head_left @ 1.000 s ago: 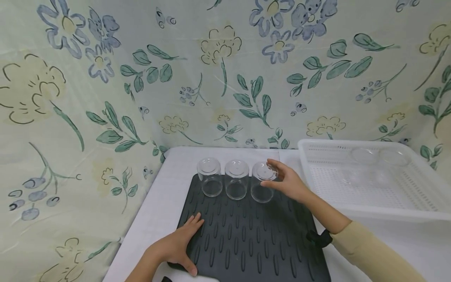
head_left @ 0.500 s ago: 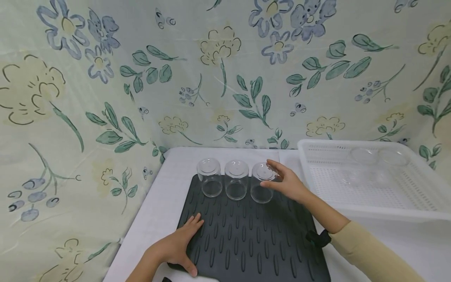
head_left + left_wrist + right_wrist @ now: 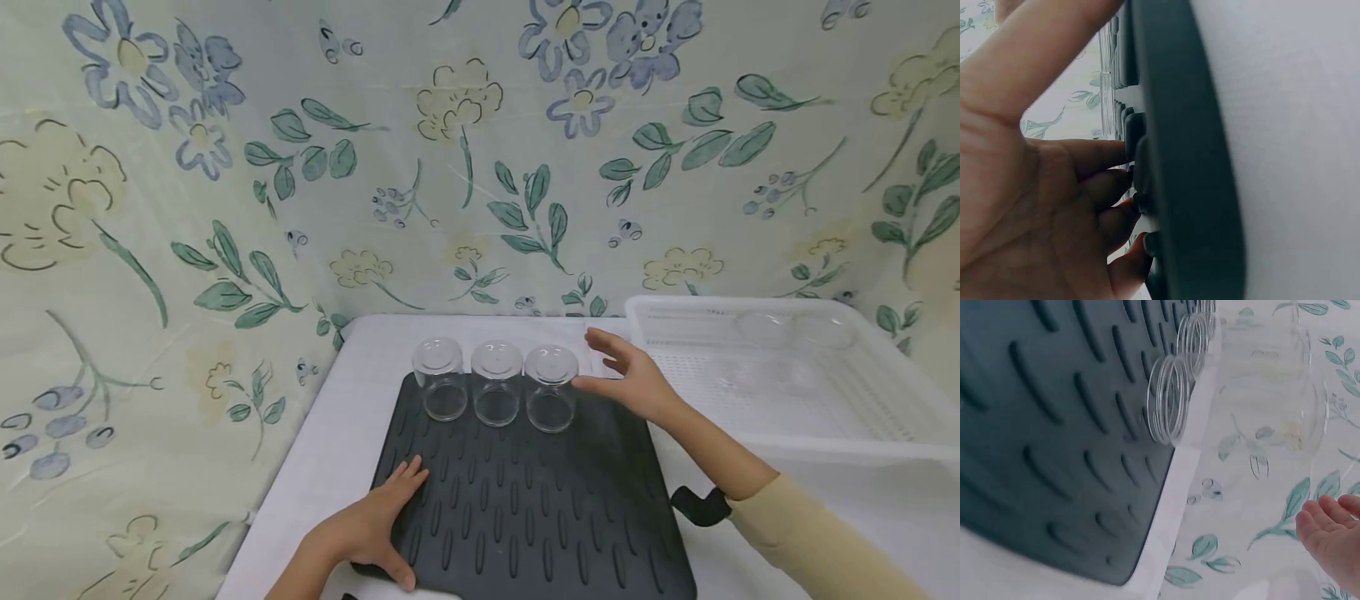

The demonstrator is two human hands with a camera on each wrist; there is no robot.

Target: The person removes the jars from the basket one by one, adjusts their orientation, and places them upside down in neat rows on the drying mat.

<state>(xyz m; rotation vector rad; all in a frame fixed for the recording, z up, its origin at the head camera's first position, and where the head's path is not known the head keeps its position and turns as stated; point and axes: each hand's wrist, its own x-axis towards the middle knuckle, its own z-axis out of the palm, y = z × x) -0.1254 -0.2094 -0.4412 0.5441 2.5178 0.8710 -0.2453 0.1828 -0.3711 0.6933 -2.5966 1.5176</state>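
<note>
Three clear glasses (image 3: 497, 387) in a row, far side of one dark ridged mat (image 3: 551, 475). One white basket (image 3: 825, 448) to the right; at least two faint glasses (image 3: 821, 332) inside, exact number unclear. Two hands: one left hand (image 3: 378, 521), one right hand (image 3: 633, 383). One floral backdrop (image 3: 450, 192).

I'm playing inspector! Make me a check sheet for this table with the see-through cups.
Surface: white table, dark ridged mat.
Job's things: three clear cups in a row on the mat, seemingly upside down; white basket holding more clear cups.
Clutter: white object, cut off at the bottom edge.
Grips: left grip rests on the mat's left edge; right grip beside the rightmost cup, holding nothing.
Cables: nothing seen.
Surroundings: flowery backdrop behind and left.
</note>
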